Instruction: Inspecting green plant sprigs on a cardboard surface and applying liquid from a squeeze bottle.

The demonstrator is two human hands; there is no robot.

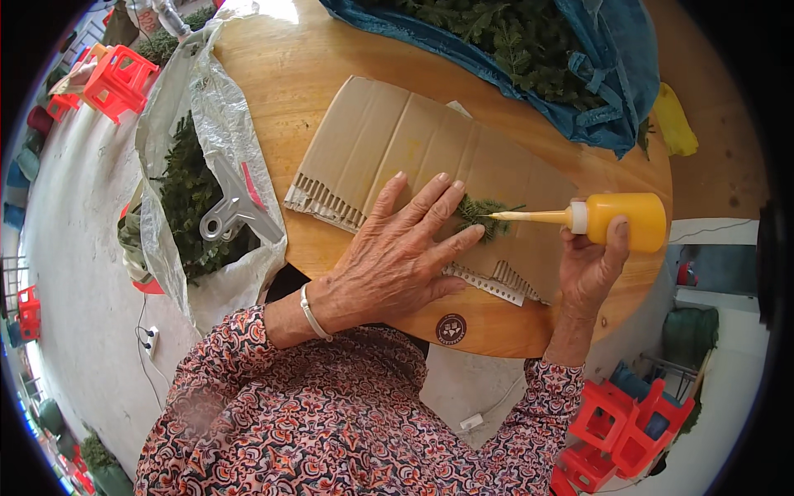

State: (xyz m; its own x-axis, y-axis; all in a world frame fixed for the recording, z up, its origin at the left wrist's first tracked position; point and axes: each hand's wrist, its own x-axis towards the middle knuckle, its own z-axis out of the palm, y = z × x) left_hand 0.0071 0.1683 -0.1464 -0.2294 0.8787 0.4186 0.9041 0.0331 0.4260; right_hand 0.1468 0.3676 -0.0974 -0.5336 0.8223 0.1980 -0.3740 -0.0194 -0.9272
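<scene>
A sheet of brown cardboard (372, 128) with frayed, corrugated edges lies on the round wooden table. My left hand (397, 252) rests on it, fingers stretched and spread; its index fingertip is beside a small green fir sprig (480, 208), and whether it touches the sprig I cannot tell. In my right hand (589, 269) is a yellow squeeze bottle (627, 221) with a white collar and a long thin nozzle. The bottle lies tilted almost level, pointing left, and its nozzle tip reaches the sprig.
An open blue bag (595, 116) full of fir branches sits at the table's far right. On the left, a clear plastic bag (227, 107) of greenery hangs at the edge, with a large grey clip (236, 207) on it. Red stools (120, 83) stand on the floor.
</scene>
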